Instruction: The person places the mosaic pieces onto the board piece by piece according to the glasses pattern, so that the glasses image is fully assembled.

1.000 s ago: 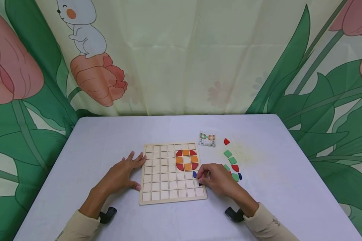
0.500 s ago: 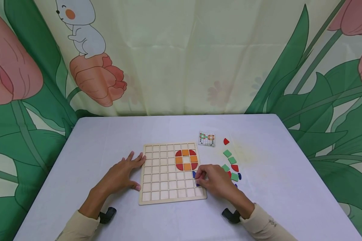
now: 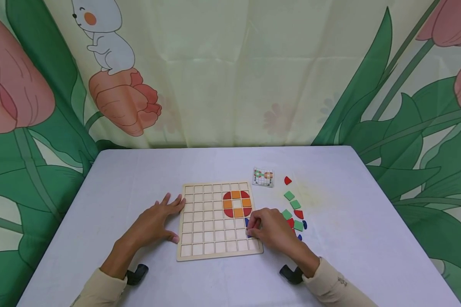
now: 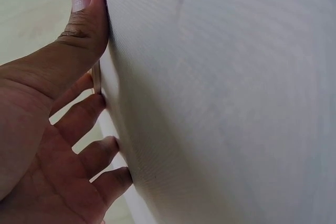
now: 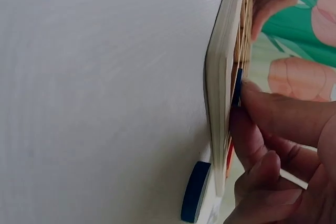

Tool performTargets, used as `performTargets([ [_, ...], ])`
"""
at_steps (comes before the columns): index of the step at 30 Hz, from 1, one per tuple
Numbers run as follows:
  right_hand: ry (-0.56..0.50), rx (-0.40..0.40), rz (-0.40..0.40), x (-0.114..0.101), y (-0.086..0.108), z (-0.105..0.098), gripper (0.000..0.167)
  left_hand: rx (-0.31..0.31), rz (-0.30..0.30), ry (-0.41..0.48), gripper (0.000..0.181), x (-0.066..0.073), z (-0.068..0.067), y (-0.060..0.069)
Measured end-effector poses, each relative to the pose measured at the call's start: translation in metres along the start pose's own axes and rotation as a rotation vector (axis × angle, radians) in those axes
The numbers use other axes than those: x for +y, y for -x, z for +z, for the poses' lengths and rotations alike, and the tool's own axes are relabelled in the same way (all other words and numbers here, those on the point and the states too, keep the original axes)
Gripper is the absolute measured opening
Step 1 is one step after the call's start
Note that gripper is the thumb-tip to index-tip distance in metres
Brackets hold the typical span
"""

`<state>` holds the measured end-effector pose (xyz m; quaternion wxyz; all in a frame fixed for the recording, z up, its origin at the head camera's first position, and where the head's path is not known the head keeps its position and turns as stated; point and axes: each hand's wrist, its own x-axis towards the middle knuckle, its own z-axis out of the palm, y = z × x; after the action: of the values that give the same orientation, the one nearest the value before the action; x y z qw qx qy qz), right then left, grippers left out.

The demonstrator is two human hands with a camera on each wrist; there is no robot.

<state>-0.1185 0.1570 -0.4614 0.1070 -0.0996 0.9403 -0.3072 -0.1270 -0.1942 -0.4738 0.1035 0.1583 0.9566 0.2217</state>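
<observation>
A wooden grid board [image 3: 209,227] lies flat on the table. My left hand [image 3: 150,224], fingers spread, touches its left edge with fingertips and thumb; the left wrist view shows that hand [image 4: 55,150] against the edge. Over the board's right side, my right hand [image 3: 274,230] pinches a blue piece [image 5: 238,85] between thumb and forefinger, low against the grid in the right wrist view. Another blue piece [image 3: 247,222] sits in the right column, below a ring of red and orange pieces [image 3: 235,195]. Fingers partly cover both blue pieces.
A small pattern card [image 3: 263,177] lies beyond the board's upper right corner. Loose red, green [image 3: 289,195] and blue pieces are scattered to the right, some close to my right hand. A printed curtain [image 3: 230,85] hangs behind the table [image 3: 138,170].
My right hand has shifted slightly left with its blue piece, towards the other blue piece in the right column. My left hand has stayed at the board's edge.
</observation>
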Motion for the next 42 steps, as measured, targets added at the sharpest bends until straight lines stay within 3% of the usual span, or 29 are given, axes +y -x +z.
performTargets([
  [5,-0.018,-0.024,-0.012,0.006,0.000,-0.006,0.019,0.000,-0.007,-0.005,0.118,0.001,0.001,-0.001],
  [14,-0.066,0.007,0.054,0.020,-0.001,-0.022,0.016,0.000,0.000,0.002,0.117,0.001,0.000,-0.001],
  [21,-0.011,0.009,0.072,0.031,0.001,-0.031,0.016,0.004,-0.006,0.003,0.118,0.002,0.000,-0.001],
  [25,0.037,-0.038,0.073,0.035,0.004,-0.037,0.019,0.004,-0.017,0.004,0.118,0.003,0.000,-0.001],
  [32,0.099,-0.129,0.035,0.040,0.009,-0.041,0.029,0.006,-0.011,0.000,0.117,0.003,0.000,0.000],
  [42,0.123,-0.132,-0.089,0.046,0.008,-0.036,0.027,0.008,-0.010,-0.002,0.118,0.003,0.000,0.002],
])
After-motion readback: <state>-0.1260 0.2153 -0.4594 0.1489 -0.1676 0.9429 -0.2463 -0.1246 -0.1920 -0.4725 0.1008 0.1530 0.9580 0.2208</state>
